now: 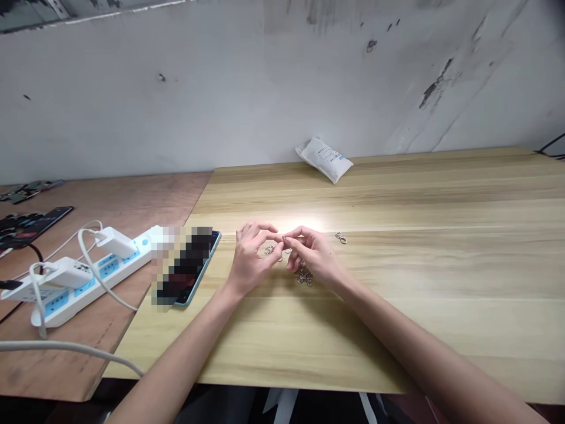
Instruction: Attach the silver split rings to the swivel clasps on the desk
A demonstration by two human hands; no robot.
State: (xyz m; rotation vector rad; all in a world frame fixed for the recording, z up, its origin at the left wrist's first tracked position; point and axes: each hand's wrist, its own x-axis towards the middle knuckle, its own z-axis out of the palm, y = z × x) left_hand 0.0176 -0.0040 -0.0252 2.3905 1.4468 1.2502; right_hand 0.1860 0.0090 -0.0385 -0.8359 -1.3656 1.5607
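My left hand (253, 256) and my right hand (311, 253) hover over the pale wooden table (397, 330), their fingertips meeting around a tiny metal ring (283, 238). The pinched piece is too small to make out fully. Below my right palm lies a heap of small metal clasps and rings (303, 274), partly hidden by that hand. Loose split rings (269, 250) sit close under my left fingers. Off to the right of my right hand rests a single metal swivel clasp (340, 237).
A smartphone (207, 265), partly pixelated, lies left of my hands. Beyond it, a white power strip (97, 277) with chargers and cables sits on a reddish plywood table (123, 203). A white sealed packet (325, 159) leans against the stained wall.
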